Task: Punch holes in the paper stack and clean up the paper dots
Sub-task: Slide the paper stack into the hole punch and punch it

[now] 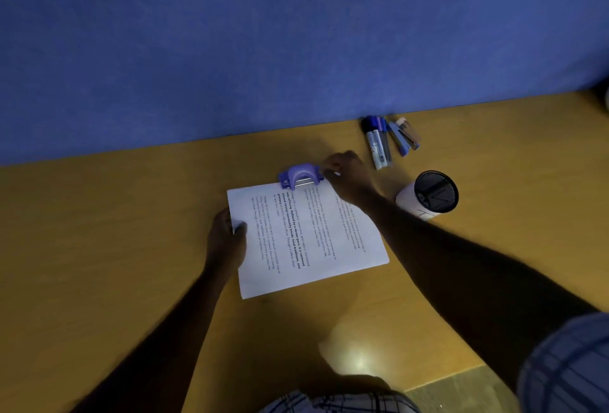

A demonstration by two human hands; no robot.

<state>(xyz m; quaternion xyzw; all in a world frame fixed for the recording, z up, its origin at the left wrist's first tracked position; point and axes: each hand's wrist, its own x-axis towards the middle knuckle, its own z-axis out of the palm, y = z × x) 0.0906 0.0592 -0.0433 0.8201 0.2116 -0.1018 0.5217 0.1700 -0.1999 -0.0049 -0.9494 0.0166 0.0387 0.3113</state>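
Observation:
A stack of printed white paper point(306, 248) lies on the yellow-brown desk point(115, 231). Its far edge sits in the mouth of a purple hole punch point(300, 176). My left hand point(227, 234) grips the left edge of the stack, thumb on top of the sheet. My right hand point(346, 175) is at the right end of the punch, by the far right corner of the paper, with its fingers curled. Whether they pinch the punch or the paper is unclear. No paper dots are visible.
Markers and pens point(377, 142) and a blue stapler point(403, 139) lie against the blue partition wall point(296, 33) at the back right. A white cup with a black mesh holder point(431, 196) stands right of the paper. The desk's front edge runs at lower right.

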